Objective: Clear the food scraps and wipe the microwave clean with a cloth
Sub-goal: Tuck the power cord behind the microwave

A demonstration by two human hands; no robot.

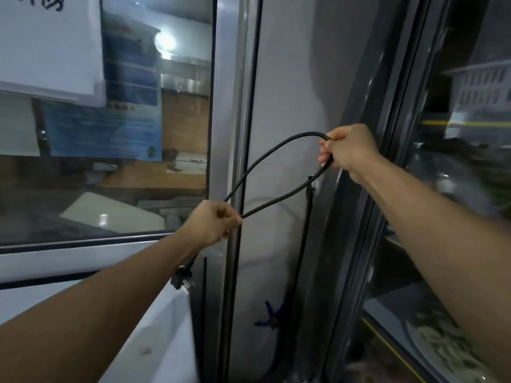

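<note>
While both bare arms reach forward toward a grey wall panel (279, 92), each hand holds part of a black power cord (265, 156) that arcs between them in a long loop; the left hand (213, 225) has its fingers curled round the two strands where they meet at the loop's lower end, in front of a metal frame post (235, 78); the right hand (349, 152), higher and to the right, has its fingers closed on the cord at the top of the bend, so that one strand leaves above the fingers and the other below; beneath the left wrist the cord hangs down and ends in a black plug (181, 279), its prongs dangling free just above the corner of a white appliance top (154, 327); whether that white surface belongs to the microwave cannot be told, and no cloth shows; another dark cable (305, 230) runs down the wall under the right hand, near a blue clip (269, 316); to the left a window (110, 161) carries a white sheet (49, 45) and a blue poster (110, 128); to the right a glass door (448, 189) reflects a pale slatted basket (481, 84).
</note>
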